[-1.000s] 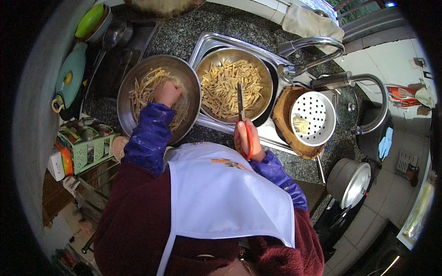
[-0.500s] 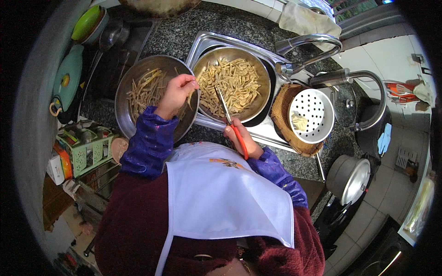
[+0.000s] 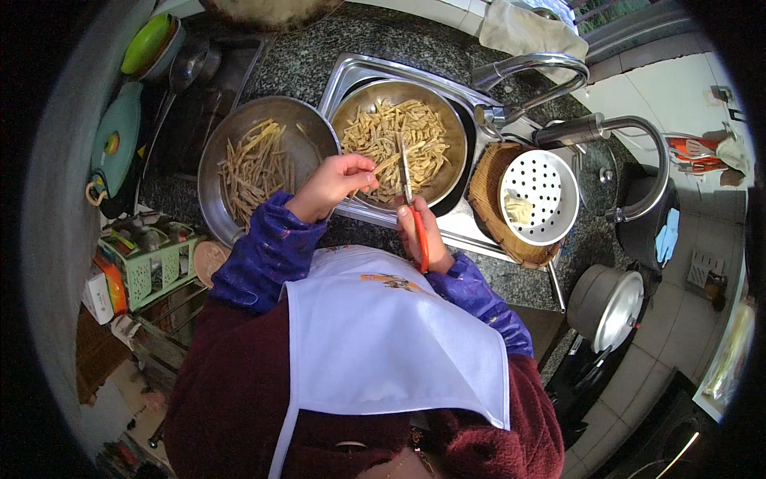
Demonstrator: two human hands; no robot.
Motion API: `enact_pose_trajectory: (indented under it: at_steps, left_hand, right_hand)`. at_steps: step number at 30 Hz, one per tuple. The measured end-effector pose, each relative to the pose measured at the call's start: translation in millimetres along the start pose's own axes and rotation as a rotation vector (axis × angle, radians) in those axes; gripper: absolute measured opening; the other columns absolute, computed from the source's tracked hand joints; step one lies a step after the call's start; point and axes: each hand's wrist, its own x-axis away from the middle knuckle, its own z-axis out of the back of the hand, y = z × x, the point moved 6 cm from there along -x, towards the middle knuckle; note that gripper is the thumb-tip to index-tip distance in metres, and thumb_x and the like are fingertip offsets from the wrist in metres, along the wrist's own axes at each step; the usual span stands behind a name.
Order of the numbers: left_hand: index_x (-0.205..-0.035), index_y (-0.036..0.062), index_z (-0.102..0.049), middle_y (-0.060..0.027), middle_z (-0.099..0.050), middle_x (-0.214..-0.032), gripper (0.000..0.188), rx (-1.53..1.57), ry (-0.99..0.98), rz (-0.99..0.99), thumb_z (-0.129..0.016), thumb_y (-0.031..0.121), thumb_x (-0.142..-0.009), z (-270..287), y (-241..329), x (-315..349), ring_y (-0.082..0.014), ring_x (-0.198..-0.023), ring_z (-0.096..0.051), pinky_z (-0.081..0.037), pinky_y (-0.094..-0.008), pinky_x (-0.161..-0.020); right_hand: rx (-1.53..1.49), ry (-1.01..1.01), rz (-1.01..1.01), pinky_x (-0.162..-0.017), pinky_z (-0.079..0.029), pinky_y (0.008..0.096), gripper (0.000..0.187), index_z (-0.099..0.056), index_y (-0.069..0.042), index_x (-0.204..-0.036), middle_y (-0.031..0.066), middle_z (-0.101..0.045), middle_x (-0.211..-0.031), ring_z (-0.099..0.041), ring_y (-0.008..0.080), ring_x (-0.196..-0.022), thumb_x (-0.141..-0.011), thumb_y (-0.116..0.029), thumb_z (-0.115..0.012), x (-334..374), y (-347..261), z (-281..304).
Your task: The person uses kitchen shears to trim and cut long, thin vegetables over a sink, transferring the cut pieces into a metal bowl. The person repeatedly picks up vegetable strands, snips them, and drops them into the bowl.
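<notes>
My left hand (image 3: 333, 185) is closed in a pinch on a thin yellow-brown strip (image 3: 388, 164), much like a dried bean, over the near left rim of the right bowl. In my right hand (image 3: 423, 231) are scissors (image 3: 422, 243) with red handles, blades pointing away from me. The strip's free end reaches the blades. Beneath, the steel bowl (image 3: 456, 148) at the sink holds many short cut pieces (image 3: 423, 128). To the left, a second steel bowl (image 3: 315, 128) carries longer uncut strips (image 3: 259, 168).
Right of the bowls, a white perforated basin (image 3: 558, 199) with a pale lump inside rests on a woven basket (image 3: 485, 188). Two curved taps (image 3: 558, 62) rise behind. A lidded pot (image 3: 606, 307) stands at the right, a green plastic basket (image 3: 163, 263) at the left.
My left hand has moved right, from over the left bowl to the right bowl, bringing a strip to the scissors. The scissors have shifted slightly right and turned more upright.
</notes>
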Motion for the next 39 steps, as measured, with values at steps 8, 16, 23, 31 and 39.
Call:
enact_pose_trajectory:
  at_steps: [8, 16, 23, 31, 39]
  left_hand:
    - [-0.094, 0.0036, -0.058, 0.0006, -0.058, -0.076, 0.016, 0.027, 0.1, 0.068, -0.057, 0.017, -0.084, 1, -1, 3, -0.0042, -0.063, -0.048, -0.036, -0.0173, -0.054]
    - [-0.089, 0.0003, -0.06, 0.002, -0.055, -0.075, 0.014, -0.009, 0.139, 0.031, -0.058, 0.013, -0.083, -7, 6, 4, -0.0054, -0.067, -0.046, -0.037, -0.0197, -0.06]
    - [-0.077, 0.0048, -0.054, 0.0058, -0.045, -0.064, 0.007, 0.003, 0.107, -0.046, -0.052, 0.011, -0.081, -11, 2, 2, -0.0027, -0.058, -0.038, -0.029, -0.0192, -0.052]
    - [-0.074, 0.0039, -0.054, 0.0044, -0.049, -0.067, 0.005, 0.016, 0.138, -0.022, -0.053, 0.007, -0.078, -5, 7, 12, -0.0041, -0.064, -0.042, -0.034, -0.0205, -0.057]
    - [-0.074, 0.0025, -0.054, 0.0024, -0.05, -0.068, 0.005, -0.07, 0.114, -0.083, -0.053, 0.006, -0.077, -8, 8, 11, -0.0055, -0.065, -0.044, -0.036, -0.021, -0.058]
  right_hand:
    - [0.032, 0.064, 0.053, -0.058, -0.037, 0.0208, 0.028, -0.048, -0.001, -0.097, -0.0007, -0.046, -0.07, -0.041, 0.0067, -0.064, -0.089, -0.028, -0.052, 1, 0, 6]
    - [0.002, 0.088, 0.071, -0.045, -0.031, 0.0209, 0.031, -0.049, -0.002, -0.093, -0.0037, -0.042, -0.058, -0.036, 0.0057, -0.051, -0.089, -0.032, -0.052, -1, 2, 6]
    - [-0.086, 0.02, -0.042, -0.044, -0.031, 0.0206, 0.033, -0.048, -0.004, -0.091, -0.0032, -0.042, -0.058, -0.038, 0.0061, -0.049, -0.089, -0.036, -0.051, 2, 4, -2]
    - [-0.224, -0.229, -0.039, -0.057, -0.034, 0.0197, 0.052, -0.039, -0.005, -0.118, 0.0002, -0.046, -0.076, -0.041, 0.0077, -0.064, -0.09, -0.049, -0.038, 11, -4, -9]
    - [-0.178, -0.186, 0.049, -0.051, -0.032, 0.0209, 0.046, -0.041, -0.002, -0.112, -0.0014, -0.042, -0.066, -0.038, 0.0073, -0.058, -0.091, -0.044, -0.039, 10, -10, -6]
